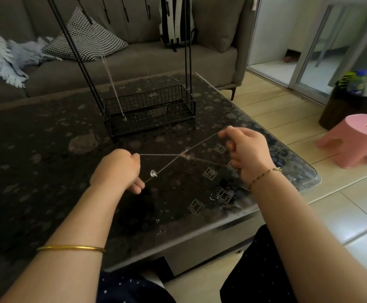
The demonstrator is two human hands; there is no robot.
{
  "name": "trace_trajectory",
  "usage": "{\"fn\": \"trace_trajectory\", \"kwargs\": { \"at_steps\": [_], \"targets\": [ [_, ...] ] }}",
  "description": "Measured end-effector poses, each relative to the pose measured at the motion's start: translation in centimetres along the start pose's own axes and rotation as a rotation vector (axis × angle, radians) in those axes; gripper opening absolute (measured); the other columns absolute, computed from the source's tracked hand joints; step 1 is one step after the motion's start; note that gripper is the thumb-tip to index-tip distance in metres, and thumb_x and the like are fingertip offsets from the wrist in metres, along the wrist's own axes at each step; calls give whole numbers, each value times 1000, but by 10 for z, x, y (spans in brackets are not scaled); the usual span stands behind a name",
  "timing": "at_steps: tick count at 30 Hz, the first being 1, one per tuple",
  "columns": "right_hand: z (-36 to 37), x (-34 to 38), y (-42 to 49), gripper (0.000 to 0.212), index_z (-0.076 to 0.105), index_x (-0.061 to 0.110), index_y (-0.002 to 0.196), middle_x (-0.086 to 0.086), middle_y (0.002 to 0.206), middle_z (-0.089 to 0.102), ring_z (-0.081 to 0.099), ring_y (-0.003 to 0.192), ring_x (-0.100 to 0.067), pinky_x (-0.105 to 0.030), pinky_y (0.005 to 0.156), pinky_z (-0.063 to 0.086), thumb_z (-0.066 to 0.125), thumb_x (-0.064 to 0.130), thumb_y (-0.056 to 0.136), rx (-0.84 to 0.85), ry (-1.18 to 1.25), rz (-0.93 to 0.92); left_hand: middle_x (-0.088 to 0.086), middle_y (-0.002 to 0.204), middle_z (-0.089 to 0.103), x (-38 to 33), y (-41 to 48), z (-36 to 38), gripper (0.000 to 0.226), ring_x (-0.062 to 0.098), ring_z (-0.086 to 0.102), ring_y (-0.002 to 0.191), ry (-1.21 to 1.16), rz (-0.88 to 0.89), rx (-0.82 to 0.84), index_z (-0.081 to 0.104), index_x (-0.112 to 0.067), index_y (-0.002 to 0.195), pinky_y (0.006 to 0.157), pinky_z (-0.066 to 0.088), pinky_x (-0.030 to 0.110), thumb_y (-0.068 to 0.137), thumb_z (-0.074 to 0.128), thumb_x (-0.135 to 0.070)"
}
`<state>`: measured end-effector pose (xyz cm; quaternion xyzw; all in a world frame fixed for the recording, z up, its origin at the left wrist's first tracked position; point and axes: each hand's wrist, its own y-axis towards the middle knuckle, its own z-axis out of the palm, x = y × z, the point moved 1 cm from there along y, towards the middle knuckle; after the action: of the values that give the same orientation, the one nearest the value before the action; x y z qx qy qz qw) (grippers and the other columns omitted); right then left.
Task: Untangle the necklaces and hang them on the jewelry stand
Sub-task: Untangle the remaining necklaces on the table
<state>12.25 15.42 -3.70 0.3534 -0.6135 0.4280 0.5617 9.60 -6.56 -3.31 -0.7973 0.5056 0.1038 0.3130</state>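
The left grip (118, 169) was closed around two strands of the tangled necklaces (183, 154). The right grip (247, 153), at its 3 o'clock, pinched the other ends. The chains stretched taut between them above the dark desk (47, 149), crossing at a knot midway. A small clear pendant (153, 173) hung on a strand near the left grip. At 12 o'clock stood the black jewelry stand (149, 118), one chain (110, 77) hanging down to its wire basket. A pink stool (353, 138) sat on the floor at 3 o'clock.
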Motion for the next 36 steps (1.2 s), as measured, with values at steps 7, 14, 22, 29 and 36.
{"fn": "trace_trajectory", "kwargs": {
  "at_steps": [7, 14, 22, 29, 36],
  "targets": [
    [-7, 1, 2, 21, 64, 27, 83, 4, 74, 63, 61, 75, -21, -31, 65, 49, 55, 44, 90, -209, -1032, -293, 15, 65, 71, 6, 4, -7, 57, 24, 68, 54, -151, -188, -10, 55, -1, 121, 69, 50, 33, 103, 25, -45],
    [-1, -7, -2, 20, 66, 25, 92, -2, 97, 66, 52, 108, -29, -42, 93, 33, 54, 41, 92, -95, -1339, -271, 16, 80, 66, 4, 5, -1, 39, 28, 69, 69, 56, -66, -118, 52, -5, 123, 85, 57, 42, 99, 38, -32],
    [12, -8, -12, 24, 58, 25, 114, -4, 120, 53, 41, 121, -32, -50, 100, 30, 58, 32, 91, 74, -1334, -253, 7, 131, 52, -7, -11, 7, 31, 28, 46, 121, 349, 287, -141, 58, -22, 122, 97, 42, 42, 91, 59, -23],
    [34, -14, -17, 12, 66, 26, 97, 1, 110, 59, 46, 113, -26, -41, 92, 41, 58, 24, 88, 251, -1176, -365, -2, 103, 47, -21, -18, 38, 14, 20, 53, 105, 384, 559, 15, 54, -28, 89, 93, 47, 36, 88, 68, -24],
    [47, -25, -16, 16, 68, 20, 99, -5, 109, 57, 49, 109, -27, -39, 92, 45, 63, 26, 86, 348, -1159, -418, 5, 110, 52, -24, -18, 38, 13, 27, 54, 107, 450, 529, 5, 55, -24, 82, 90, 47, 37, 91, 64, -27]
  ]
}}
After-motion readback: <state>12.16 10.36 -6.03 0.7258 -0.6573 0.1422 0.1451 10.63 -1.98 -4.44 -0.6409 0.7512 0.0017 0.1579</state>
